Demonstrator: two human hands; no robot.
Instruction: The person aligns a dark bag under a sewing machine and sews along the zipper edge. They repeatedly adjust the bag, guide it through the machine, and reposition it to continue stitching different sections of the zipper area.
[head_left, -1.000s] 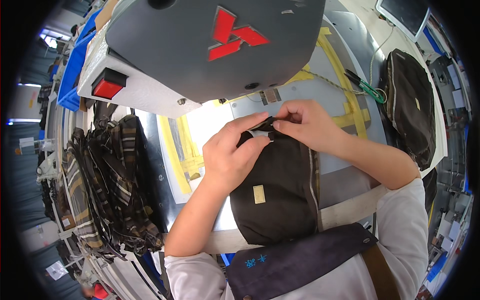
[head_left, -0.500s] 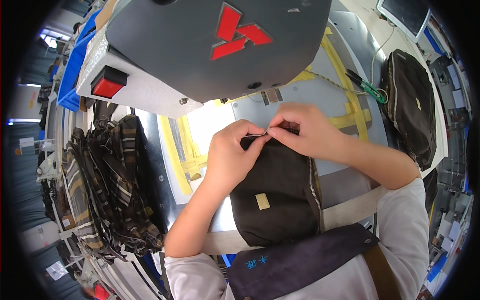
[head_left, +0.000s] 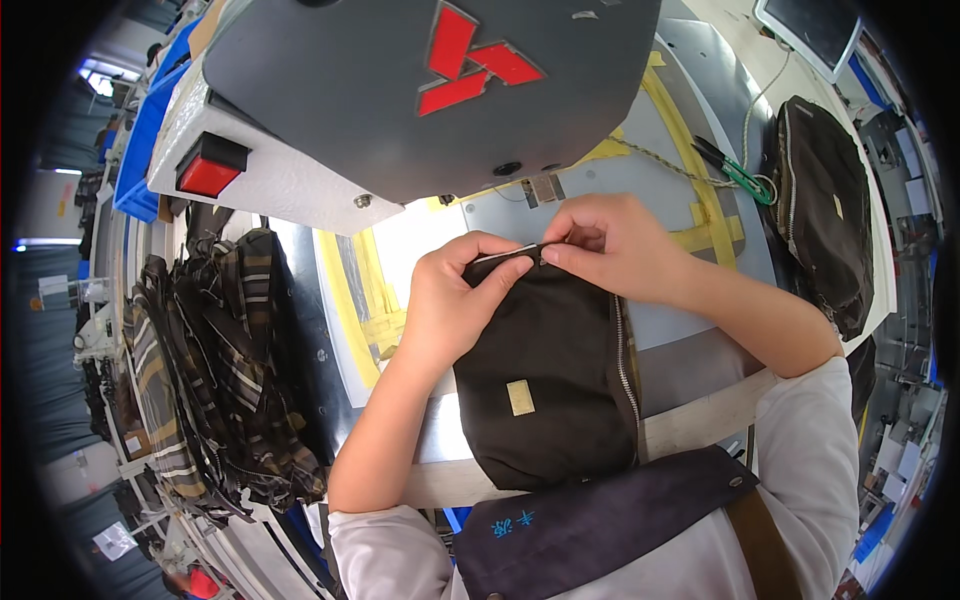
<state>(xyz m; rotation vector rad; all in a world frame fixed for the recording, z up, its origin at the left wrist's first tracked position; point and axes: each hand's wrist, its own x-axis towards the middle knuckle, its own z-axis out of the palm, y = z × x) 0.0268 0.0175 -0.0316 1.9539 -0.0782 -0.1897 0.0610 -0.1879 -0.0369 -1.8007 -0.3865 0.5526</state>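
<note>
Silver-grey metal worktable (head_left: 695, 385) is supporting a dark-brown fabric pouch (head_left: 550, 340) on its near side; a rectangular cream label (head_left: 520, 397) is already sitting attached; left hand (head_left: 447, 300) and right hand (head_left: 628, 255) are pinching the pouch's far edge, seemingly unfinished.

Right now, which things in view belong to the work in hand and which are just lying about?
In the work:
dark pouch, top edge pinched by left hand and right hand
probably the gray machine beyond

Lying about, apparently:
plaid fabric pile
second dark pouch
green-handled tool
</note>
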